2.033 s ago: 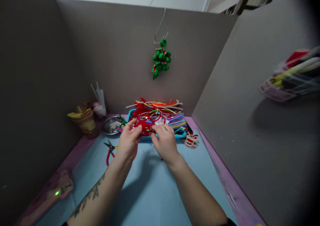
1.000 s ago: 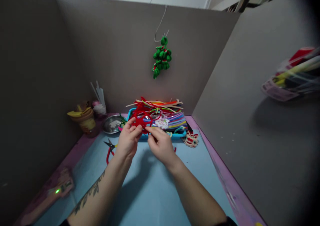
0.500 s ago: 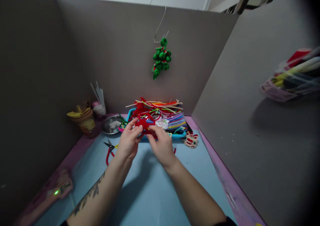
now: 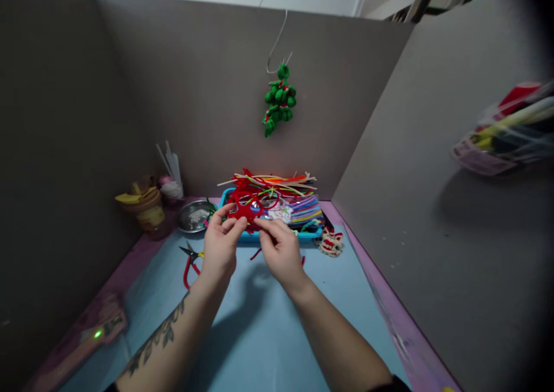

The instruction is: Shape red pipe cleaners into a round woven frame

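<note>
Between my two hands is a red pipe-cleaner piece (image 4: pixel 246 209), fuzzy and bent into loops. My left hand (image 4: pixel 223 242) pinches its left and lower side between thumb and fingers. The fingers of my right hand (image 4: pixel 279 247) close on its lower right edge; exactly which strand they grip is too small to tell. Both hands are raised in front of a blue tray (image 4: pixel 309 235) heaped with pipe cleaners (image 4: pixel 305 207) in several colours. A short red strand (image 4: pixel 255 254) shows below, between the hands.
Red-handled scissors (image 4: pixel 190 262) lie left of my left hand. Behind them stand a metal bowl (image 4: pixel 193 217) and a flowerpot (image 4: pixel 149 210). A pink glue gun (image 4: pixel 101 331) with a green light is at front left. A beige-red ornament (image 4: pixel 330 243) lies right; a green one (image 4: pixel 280 100) hangs above.
The red piece has turned and shifted slightly left, so its loops show more clearly. My right hand has moved a little left and its fingers have drawn closer together.
</note>
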`<control>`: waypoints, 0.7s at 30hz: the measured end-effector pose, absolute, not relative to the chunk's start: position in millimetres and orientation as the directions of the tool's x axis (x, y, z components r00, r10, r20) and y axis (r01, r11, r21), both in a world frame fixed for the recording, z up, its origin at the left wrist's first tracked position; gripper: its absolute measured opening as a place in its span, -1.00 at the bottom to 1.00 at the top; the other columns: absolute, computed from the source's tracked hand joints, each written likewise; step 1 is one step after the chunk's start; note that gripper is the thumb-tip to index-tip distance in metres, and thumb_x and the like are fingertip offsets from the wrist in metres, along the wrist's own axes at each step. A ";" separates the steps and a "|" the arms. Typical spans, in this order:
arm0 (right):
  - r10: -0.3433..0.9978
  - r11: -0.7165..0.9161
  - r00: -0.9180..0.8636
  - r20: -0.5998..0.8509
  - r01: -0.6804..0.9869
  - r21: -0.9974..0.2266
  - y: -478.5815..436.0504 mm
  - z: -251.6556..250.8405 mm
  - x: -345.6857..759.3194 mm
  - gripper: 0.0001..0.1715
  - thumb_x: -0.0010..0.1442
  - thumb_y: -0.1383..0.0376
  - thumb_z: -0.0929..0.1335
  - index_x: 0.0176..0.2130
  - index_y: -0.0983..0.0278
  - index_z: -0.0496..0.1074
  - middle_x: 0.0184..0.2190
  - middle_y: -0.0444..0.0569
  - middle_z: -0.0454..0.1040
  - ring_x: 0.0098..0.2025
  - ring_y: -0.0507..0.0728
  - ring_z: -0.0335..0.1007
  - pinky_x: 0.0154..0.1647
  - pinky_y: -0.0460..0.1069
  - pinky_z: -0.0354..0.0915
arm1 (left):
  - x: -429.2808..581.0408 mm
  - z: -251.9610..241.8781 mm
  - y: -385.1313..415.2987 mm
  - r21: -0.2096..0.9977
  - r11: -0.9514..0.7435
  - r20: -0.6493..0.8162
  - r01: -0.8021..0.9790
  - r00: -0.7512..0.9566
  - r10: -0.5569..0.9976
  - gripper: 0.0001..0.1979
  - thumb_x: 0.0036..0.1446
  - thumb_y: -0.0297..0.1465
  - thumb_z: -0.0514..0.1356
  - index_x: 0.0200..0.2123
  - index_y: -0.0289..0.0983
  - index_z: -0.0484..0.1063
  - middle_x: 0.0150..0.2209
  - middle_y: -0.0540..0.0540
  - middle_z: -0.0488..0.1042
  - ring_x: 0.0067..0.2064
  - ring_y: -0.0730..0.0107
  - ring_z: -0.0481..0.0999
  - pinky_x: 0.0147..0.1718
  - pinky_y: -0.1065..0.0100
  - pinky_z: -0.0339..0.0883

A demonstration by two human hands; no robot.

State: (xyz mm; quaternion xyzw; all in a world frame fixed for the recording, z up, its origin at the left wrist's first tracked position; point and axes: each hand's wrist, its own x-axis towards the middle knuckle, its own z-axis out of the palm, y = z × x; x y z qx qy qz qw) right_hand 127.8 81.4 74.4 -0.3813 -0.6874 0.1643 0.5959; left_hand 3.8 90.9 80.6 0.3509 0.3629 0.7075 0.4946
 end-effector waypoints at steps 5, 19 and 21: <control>0.739 0.634 0.033 0.673 0.304 -0.711 80.8 75.2 131.0 -0.74 0.22 0.38 0.28 -0.17 0.22 0.54 -0.31 -0.03 0.56 -0.29 0.09 0.48 -0.27 -0.03 0.40 | 2.6 82.5 90.2 0.883 -0.240 0.148 -0.404 -0.245 0.958 -0.43 -0.17 -0.36 0.44 -0.06 -0.26 0.35 -0.53 0.11 0.48 -0.48 0.54 0.46 -0.38 0.50 0.28; 0.635 0.675 -0.003 0.773 0.488 -0.553 88.2 88.5 155.3 -0.94 0.15 0.35 0.42 -0.37 0.21 0.53 -0.37 -0.08 0.48 -0.22 0.13 0.38 -0.12 0.06 0.30 | 0.4 86.4 88.0 0.911 -0.095 0.082 -0.401 -0.050 0.995 -0.43 -0.21 -0.35 0.46 -0.08 -0.28 0.40 -0.57 0.11 0.45 -0.52 0.56 0.40 -0.42 0.49 0.22; 0.621 0.679 0.004 0.784 0.497 -0.541 86.7 88.4 153.4 -0.95 0.14 0.38 0.43 -0.36 0.23 0.53 -0.37 -0.06 0.48 -0.22 0.13 0.36 -0.12 0.06 0.29 | 1.1 86.0 88.1 0.913 -0.094 0.088 -0.397 -0.035 0.996 -0.52 -0.21 -0.34 0.46 -0.17 -0.30 0.43 -0.57 0.11 0.43 -0.50 0.58 0.40 -0.41 0.50 0.21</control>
